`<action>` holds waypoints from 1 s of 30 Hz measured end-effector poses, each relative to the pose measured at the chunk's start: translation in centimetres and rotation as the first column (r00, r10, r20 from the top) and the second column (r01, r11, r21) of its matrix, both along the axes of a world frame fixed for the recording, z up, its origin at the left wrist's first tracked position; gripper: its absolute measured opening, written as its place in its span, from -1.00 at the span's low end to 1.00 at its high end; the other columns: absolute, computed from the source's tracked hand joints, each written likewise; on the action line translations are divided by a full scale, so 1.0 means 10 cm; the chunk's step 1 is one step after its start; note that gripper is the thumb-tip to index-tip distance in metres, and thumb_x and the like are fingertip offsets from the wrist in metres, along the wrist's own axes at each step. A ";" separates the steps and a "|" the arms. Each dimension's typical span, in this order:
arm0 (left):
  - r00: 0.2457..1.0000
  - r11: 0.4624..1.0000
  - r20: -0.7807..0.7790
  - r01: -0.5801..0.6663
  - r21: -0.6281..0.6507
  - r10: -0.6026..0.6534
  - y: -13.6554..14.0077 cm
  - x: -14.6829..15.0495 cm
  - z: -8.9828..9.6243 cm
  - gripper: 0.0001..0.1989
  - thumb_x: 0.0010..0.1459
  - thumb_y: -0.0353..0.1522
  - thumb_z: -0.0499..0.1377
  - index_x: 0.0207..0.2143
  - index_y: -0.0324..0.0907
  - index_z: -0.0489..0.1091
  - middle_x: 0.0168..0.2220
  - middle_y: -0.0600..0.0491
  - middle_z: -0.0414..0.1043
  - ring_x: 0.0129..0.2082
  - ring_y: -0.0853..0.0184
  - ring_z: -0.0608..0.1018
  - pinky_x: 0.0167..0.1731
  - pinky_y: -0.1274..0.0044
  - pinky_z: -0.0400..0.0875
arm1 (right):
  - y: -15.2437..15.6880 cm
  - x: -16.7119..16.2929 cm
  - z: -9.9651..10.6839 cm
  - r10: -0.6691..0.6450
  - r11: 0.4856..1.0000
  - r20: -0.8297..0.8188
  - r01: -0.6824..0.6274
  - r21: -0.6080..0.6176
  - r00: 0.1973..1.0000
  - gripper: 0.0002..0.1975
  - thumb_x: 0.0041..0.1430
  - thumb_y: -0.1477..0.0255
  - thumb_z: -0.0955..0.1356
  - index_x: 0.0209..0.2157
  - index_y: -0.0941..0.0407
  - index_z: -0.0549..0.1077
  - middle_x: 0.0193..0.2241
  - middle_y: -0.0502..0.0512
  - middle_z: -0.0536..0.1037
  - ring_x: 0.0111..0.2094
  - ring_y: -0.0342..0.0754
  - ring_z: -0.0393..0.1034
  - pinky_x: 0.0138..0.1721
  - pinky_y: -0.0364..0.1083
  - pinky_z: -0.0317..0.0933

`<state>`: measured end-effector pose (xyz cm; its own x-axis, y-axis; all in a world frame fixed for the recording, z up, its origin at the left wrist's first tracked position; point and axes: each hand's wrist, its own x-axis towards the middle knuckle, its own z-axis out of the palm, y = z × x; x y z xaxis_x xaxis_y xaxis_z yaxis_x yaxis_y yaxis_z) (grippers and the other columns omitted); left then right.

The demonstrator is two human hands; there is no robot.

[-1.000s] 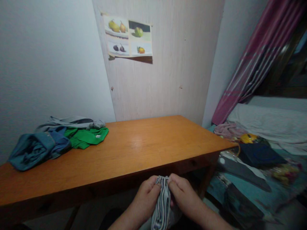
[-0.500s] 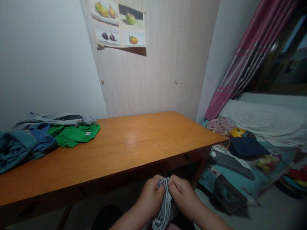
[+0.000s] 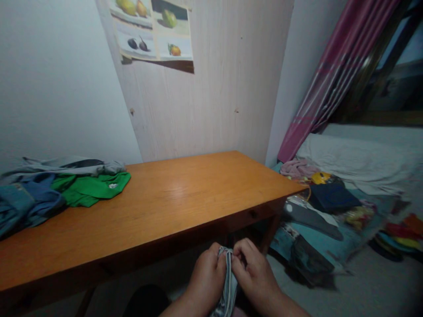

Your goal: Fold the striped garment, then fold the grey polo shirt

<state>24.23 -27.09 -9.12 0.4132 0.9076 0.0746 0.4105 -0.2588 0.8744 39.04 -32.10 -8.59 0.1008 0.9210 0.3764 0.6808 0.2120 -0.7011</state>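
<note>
A grey-blue folded garment (image 3: 228,281) with pale edges hangs between my two hands, below the table's front edge. Its top edge is bunched, and its lower part runs out of view at the bottom. My left hand (image 3: 208,270) is closed on the left side of that edge, thumb pressed against the cloth. On the other side my right hand (image 3: 253,268) pinches the cloth with bent fingers. What kind of garment it is cannot be made out.
The wooden table (image 3: 178,193) spans the view ahead. On its left lie a green garment (image 3: 92,187), blue clothes (image 3: 36,198) and a grey garment (image 3: 95,167). At right, a low teal surface (image 3: 317,242) bears a dark blue folded item (image 3: 333,197). A pink curtain (image 3: 317,97) hangs beyond.
My right hand's fingers have bent and shifted on the cloth, leaving a gap between thumb and forefinger. The left hand keeps its hold. The view has turned slightly right.
</note>
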 end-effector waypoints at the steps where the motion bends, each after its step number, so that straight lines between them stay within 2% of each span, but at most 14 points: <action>1: 1.000 1.000 -0.007 -0.007 0.002 0.007 0.00 0.00 0.00 -0.78 0.32 -0.28 -0.01 -0.37 -0.13 0.32 -0.39 0.06 0.46 -0.36 0.30 0.51 -0.36 0.53 0.22 | -0.02 0.00 0.01 0.010 1.000 0.025 -0.011 0.027 1.000 -0.88 0.27 0.40 0.25 -0.37 0.06 0.35 -0.42 -0.01 0.43 -0.40 -0.10 0.37 -0.36 -0.15 0.13; 7: 0.999 0.999 -0.002 -0.038 -0.012 0.038 0.00 0.02 -0.03 -0.79 0.30 -0.28 -0.01 -0.38 -0.13 0.30 -0.40 0.06 0.43 -0.37 0.30 0.46 -0.36 0.53 0.21 | -0.11 -0.02 0.03 0.038 0.998 0.215 -0.047 0.040 0.976 -0.84 0.29 0.37 0.30 -0.38 0.06 0.44 -0.43 0.00 0.48 -0.38 -0.10 0.41 -0.36 -0.14 0.08; 14: 0.996 0.997 0.074 -0.048 -0.066 0.053 0.01 0.02 -0.13 -0.77 0.28 -0.24 0.03 -0.42 -0.13 0.27 -0.44 0.11 0.38 -0.39 0.34 0.43 -0.38 0.55 0.21 | -0.14 -0.02 0.01 -0.053 0.999 0.421 0.048 0.024 0.905 -0.79 0.30 0.41 0.28 -0.43 0.06 0.45 -0.46 0.01 0.53 -0.40 -0.07 0.43 -0.34 -0.07 0.00; 17: 0.995 0.996 0.087 -0.047 -0.075 0.054 0.01 0.03 -0.16 -0.75 0.28 -0.22 0.03 -0.44 -0.13 0.25 -0.45 0.13 0.34 -0.40 0.35 0.40 -0.38 0.56 0.20 | -0.13 -0.03 0.02 -0.047 0.998 0.491 0.062 -0.014 0.870 -0.76 0.30 0.40 0.28 -0.44 0.07 0.49 -0.45 0.04 0.57 -0.39 -0.04 0.44 -0.33 -0.05 0.00; 22: 0.994 0.995 0.093 -0.044 -0.094 0.053 0.01 0.03 -0.17 -0.74 0.28 -0.21 0.03 -0.43 -0.13 0.25 -0.45 0.13 0.33 -0.40 0.35 0.39 -0.38 0.55 0.20 | -0.10 -0.07 0.07 0.037 0.992 0.508 0.029 -0.121 0.860 -0.76 0.30 0.37 0.29 -0.42 0.04 0.54 -0.43 0.07 0.62 -0.36 0.00 0.48 -0.31 -0.03 0.02; 26: 0.994 0.994 0.107 -0.028 -0.102 0.039 0.00 0.03 -0.12 -0.74 0.29 -0.21 0.02 -0.42 -0.13 0.27 -0.43 0.12 0.35 -0.39 0.35 0.40 -0.37 0.55 0.21 | -0.08 -0.07 0.11 -0.013 0.988 0.479 0.085 -0.128 0.877 -0.74 0.29 0.39 0.28 -0.46 0.06 0.52 -0.44 0.10 0.61 -0.41 -0.01 0.46 -0.32 -0.02 0.00; 30: 0.992 0.994 0.126 -0.014 -0.106 0.028 -0.01 0.02 -0.09 -0.72 0.30 -0.19 0.03 -0.43 -0.13 0.26 -0.43 0.12 0.36 -0.38 0.34 0.41 -0.36 0.55 0.23 | -0.07 -0.05 0.11 -0.075 0.982 0.467 0.147 -0.119 0.881 -0.82 0.26 0.42 0.27 -0.41 0.05 0.46 -0.44 0.06 0.58 -0.39 -0.01 0.45 -0.33 -0.04 0.00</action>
